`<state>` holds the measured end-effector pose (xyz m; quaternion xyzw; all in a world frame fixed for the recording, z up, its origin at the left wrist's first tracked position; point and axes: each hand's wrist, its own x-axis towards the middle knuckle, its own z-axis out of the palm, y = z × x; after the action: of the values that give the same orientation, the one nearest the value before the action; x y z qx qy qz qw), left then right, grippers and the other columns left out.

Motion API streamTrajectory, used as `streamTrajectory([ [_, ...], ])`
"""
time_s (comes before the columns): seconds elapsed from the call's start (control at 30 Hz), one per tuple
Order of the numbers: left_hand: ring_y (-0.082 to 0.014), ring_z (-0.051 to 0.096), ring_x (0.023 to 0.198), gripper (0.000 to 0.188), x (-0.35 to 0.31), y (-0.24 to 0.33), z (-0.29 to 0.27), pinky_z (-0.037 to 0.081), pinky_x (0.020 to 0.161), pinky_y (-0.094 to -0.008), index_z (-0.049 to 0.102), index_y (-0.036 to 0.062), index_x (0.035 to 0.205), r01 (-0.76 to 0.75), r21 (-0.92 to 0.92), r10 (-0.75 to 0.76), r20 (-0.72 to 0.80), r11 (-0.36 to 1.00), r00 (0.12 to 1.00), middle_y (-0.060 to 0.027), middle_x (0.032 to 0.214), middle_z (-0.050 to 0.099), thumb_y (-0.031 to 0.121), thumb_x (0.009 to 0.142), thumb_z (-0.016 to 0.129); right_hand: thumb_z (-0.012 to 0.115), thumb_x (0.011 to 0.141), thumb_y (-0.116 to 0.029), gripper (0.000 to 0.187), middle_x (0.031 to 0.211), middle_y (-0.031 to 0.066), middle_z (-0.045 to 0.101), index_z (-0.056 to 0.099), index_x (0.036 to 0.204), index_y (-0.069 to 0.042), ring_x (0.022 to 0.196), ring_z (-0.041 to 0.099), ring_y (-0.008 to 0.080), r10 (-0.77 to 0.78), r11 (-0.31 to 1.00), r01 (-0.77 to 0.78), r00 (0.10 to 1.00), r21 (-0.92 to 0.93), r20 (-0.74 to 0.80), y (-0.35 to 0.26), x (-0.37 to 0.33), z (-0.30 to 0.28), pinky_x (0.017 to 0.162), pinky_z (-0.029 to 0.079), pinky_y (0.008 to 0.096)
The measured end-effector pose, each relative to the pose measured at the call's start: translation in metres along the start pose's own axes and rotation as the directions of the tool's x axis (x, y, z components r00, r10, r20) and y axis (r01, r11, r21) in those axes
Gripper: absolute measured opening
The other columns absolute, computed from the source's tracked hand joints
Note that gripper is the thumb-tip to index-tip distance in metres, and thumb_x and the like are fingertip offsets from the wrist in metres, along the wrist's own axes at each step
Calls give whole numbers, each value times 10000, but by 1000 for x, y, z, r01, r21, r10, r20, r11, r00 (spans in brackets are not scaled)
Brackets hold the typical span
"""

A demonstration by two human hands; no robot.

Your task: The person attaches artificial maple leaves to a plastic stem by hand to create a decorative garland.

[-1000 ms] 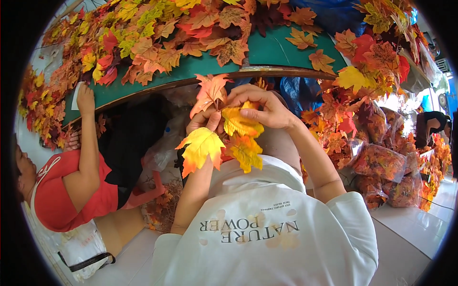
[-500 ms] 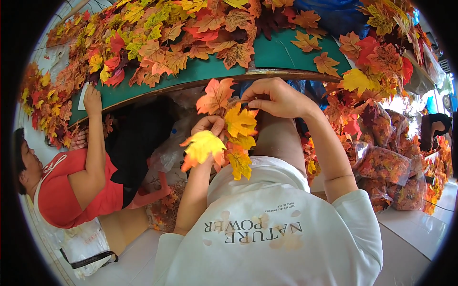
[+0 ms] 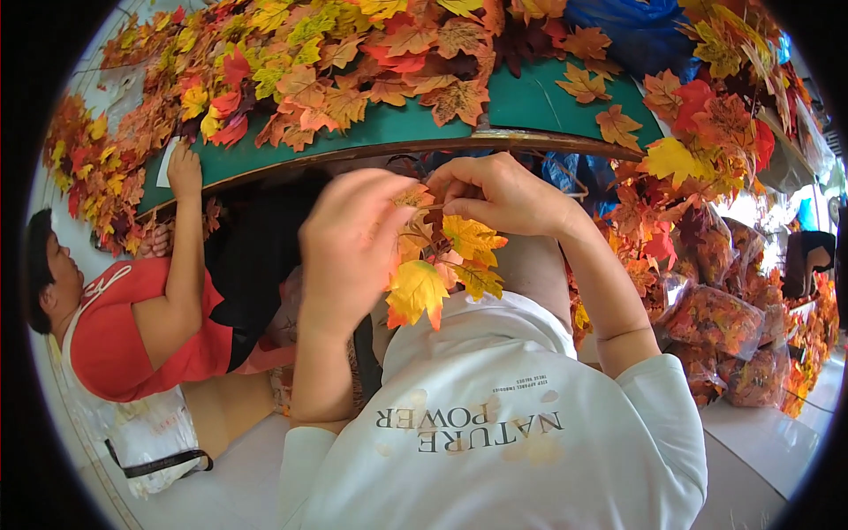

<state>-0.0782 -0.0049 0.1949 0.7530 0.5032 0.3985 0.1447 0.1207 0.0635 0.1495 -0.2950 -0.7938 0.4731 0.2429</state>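
Note:
Over my lap hangs a spray of artificial maple leaves (image 3: 419, 288) in yellow and orange. My right hand (image 3: 503, 196) pinches its thin stem between thumb and fingers, just off the table's front edge. My left hand (image 3: 352, 243) is raised beside the spray, close to the stem and an orange leaf. Motion smears its fingers, so whether they grip anything does not show. Part of the spray is hidden behind that hand.
A green table (image 3: 539, 97) carries a heap of loose autumn leaves (image 3: 353, 62). At the left sits a person in a red top (image 3: 146, 322), one hand on the table edge. Clear bags of leaves (image 3: 715, 318) are stacked at right; a blue plastic bag (image 3: 632, 35) lies at the back.
My left hand has let go of the spray's lower part and moved up beside the stem. The yellow leaf now hangs lower and further right. My right hand keeps its pinch.

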Motion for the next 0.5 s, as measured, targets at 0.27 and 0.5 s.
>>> streamTrajectory([
  [0.27,-98,581,667,129,-23,-39,42,474,600,-225,654,-35,877,349,-291,-302,194,891,933,-52,807,630,-56,750,667,562,709,86,486,1138,181,529,490,1178,-21,922,598,359,-274,925,247,960,-289,-59,-21,-3,4,698,520,395],
  [0.5,-102,587,691,66,-53,-66,50,465,617,-252,653,-17,837,671,-424,-428,536,609,728,-47,778,656,43,822,629,659,714,-27,309,1059,151,531,566,1007,-3,930,583,312,-282,919,278,959,-280,29,15,-5,39,764,509,338],
])
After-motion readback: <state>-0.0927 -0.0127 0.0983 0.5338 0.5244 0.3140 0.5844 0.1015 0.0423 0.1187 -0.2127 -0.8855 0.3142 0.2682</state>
